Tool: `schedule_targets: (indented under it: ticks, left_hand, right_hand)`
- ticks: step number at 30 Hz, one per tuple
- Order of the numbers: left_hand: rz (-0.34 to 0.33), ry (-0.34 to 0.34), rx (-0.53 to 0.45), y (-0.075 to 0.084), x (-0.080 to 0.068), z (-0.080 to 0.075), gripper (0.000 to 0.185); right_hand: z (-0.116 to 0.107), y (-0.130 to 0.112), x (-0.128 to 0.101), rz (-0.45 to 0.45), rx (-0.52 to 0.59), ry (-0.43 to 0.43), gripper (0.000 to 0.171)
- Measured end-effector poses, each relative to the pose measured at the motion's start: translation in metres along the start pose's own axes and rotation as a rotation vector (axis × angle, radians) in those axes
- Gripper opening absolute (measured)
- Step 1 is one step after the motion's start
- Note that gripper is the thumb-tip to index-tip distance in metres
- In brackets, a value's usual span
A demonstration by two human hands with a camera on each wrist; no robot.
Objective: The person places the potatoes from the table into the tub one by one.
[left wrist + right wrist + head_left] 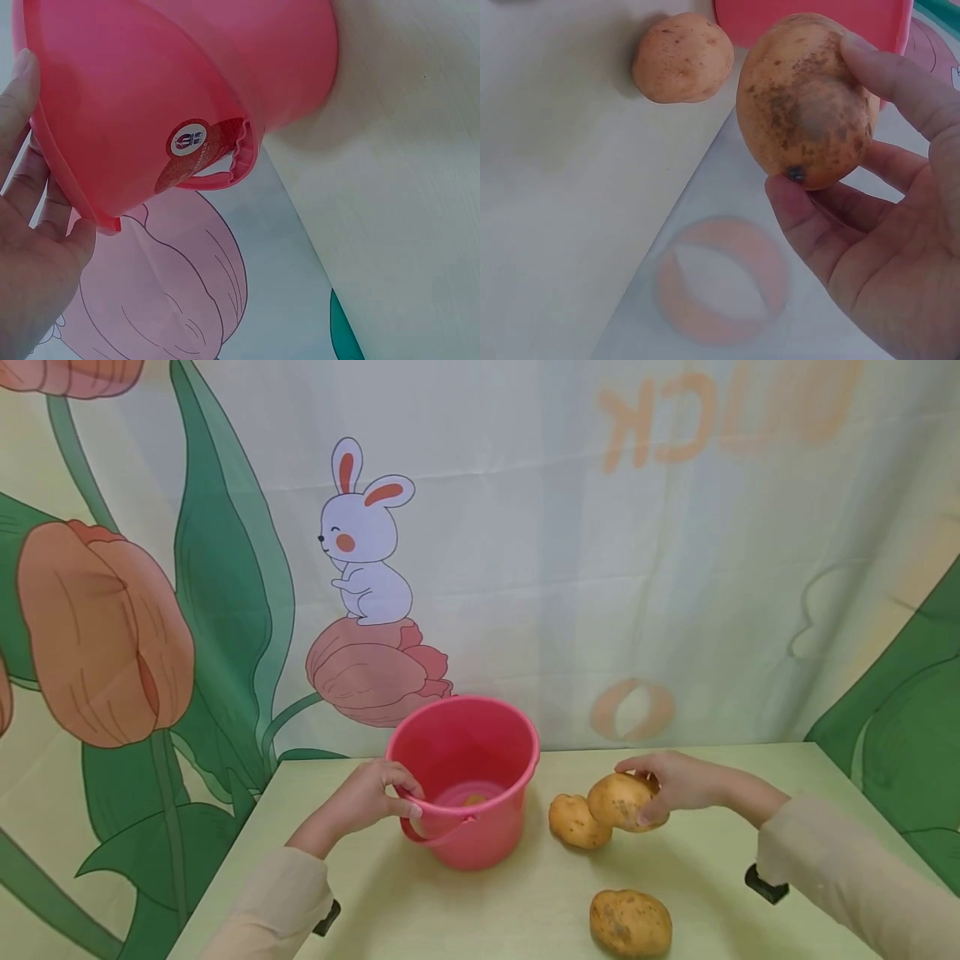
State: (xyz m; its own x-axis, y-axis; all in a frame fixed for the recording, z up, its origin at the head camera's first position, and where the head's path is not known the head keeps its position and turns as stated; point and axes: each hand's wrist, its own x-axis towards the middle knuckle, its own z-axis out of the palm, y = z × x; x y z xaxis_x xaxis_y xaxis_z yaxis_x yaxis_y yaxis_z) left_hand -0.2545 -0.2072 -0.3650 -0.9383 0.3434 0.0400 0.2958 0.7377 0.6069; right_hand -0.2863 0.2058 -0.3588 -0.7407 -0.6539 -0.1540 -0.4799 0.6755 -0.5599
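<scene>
My left hand [375, 797] grips the near-left rim of a red plastic bucket [480, 835], thumb outside and fingers over the edge. Something yellowish, partly hidden by the wall, lies on the bucket's bottom. In my right hand [678, 787] is a potato [621, 802], held between thumb and fingers to the right of the bucket. Dark blotches mark that potato [810, 105] in the right wrist view. Just left of it, a second potato [576, 823] rests on the table. A third potato [630, 923] lies closer to the front.
The pale table [450, 914] meets a hanging printed cloth [525, 568] behind the bucket. The bucket's handle [240, 161] hangs down against its side, over a sticker [191, 146]. A dark band piece [767, 883] sits under the right sleeve.
</scene>
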Motion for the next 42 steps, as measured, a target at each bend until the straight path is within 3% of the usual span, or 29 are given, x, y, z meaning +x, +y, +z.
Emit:
schedule_targets:
  ticks: [7,16,32,42]
  left_hand:
    - [0.006,-0.003,0.004,-0.001,0.0,0.0,0.012]
    - [0.009,0.0,0.002,-0.002,0.0,0.001,0.013]
    - [-0.012,0.001,-0.02,-0.001,0.001,0.001,0.013]
    - [0.001,0.001,-0.018,0.0,0.0,0.001,0.013]
  right_hand:
    - [-0.009,-0.011,0.004,-0.007,-0.064,-0.016,0.067]
    - [-0.024,-0.028,0.009,-0.026,-0.059,-0.03,0.067]
    - [-0.037,-0.046,0.013,0.033,-0.119,-0.03,0.064]
    - [-0.046,-0.064,0.017,-0.027,-0.204,-0.01,0.062]
